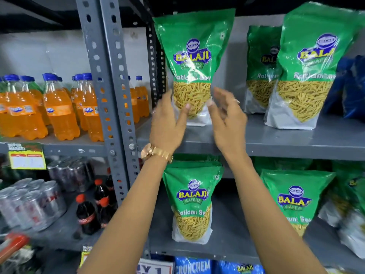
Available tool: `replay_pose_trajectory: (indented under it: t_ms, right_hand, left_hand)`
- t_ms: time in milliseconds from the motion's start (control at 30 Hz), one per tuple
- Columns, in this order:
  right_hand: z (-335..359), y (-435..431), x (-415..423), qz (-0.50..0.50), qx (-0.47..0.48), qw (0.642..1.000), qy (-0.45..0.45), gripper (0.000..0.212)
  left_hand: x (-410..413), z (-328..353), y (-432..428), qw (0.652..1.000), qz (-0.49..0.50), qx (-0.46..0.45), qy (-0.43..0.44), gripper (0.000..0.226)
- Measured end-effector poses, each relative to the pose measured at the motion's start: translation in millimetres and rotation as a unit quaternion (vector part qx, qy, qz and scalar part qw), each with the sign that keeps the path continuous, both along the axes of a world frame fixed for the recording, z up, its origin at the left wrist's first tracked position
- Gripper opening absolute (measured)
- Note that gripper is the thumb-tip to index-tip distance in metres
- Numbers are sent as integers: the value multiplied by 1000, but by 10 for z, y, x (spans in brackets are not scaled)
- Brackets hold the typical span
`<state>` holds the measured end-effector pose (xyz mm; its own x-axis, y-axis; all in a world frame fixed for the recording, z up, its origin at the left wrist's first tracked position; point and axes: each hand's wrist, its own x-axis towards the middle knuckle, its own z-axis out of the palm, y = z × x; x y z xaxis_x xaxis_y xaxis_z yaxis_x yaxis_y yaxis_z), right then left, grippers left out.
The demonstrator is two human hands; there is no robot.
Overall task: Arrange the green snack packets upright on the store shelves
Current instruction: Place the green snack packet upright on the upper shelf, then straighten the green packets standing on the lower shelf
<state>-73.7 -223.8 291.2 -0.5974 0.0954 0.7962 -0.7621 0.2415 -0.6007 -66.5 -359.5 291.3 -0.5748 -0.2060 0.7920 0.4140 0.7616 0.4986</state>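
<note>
We have the green snack packet standing upright on the upper shelf, at about twelve o'clock from our hands, its white base near the front lip. Our left hand and right hand are both open with fingers spread, flanking its lower part; whether the thumbs brush the film or sit just apart, we cannot tell. We judge the pouch light and soft, a glossy crinkling film over loose sev (brittle stuff, so no squeezing), probably slippery, and top-heavy enough to flop. The best hold is likely low on both side seams, where the filled section gives some body. At nine o'clock the perforated steel upright stands near the packet's left edge, leaving little room there. At three o'clock there is an open stretch of shelf before the next two packets, so any shuffling should go rightward. The shelf below, at six o'clock, already holds another upright packet.
</note>
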Motion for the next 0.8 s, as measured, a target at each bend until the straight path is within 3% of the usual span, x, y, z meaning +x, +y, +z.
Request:
replay_pose_trajectory:
  t_ms: [67, 133, 200, 267, 333, 400, 467, 567, 667, 800]
  right_hand:
    - [-321, 74, 301, -3, -84, 994, 64, 18]
    - [-808, 162, 500, -33, -95, 992, 81, 20]
    - [-1339, 236, 546, -46, -110, 993, 21, 30]
    - [-1877, 317, 436, -38, -145, 984, -96, 35]
    - [-2293, 387, 276, -16, -136, 964, -227, 44]
    - [-2549, 436, 56, 21, -101, 930, -354, 80]
    - [-2587, 416, -165, 45, -99, 884, -455, 82]
    - [-2574, 274, -403, 95, -124, 856, -493, 65]
    - [-2678, 63, -543, 169, -159, 813, -534, 78]
    - [-2831, -55, -473, 204, -196, 782, -555, 57]
  left_hand:
    - [296, -255, 72, 985, -26, 41, 165, 44]
    - [516, -795, 126, 972, -52, 74, 215, 39]
    - [692, -1459, 198, 978, -70, 104, 167, 49]
    - [805, -2053, 296, 971, -84, 222, 33, 59]
    - [801, -2406, 358, 916, -102, 366, -131, 71]
    - [653, -2608, 321, 875, -107, 420, -218, 91]
    - [434, -2635, 205, 865, -93, 431, -242, 96]
    - [5, -2752, -28, 833, -116, 474, -260, 101]
    - [-325, -2876, -119, 799, -145, 503, -295, 82]
    - [-332, -2670, 17, 744, -197, 567, -293, 56]
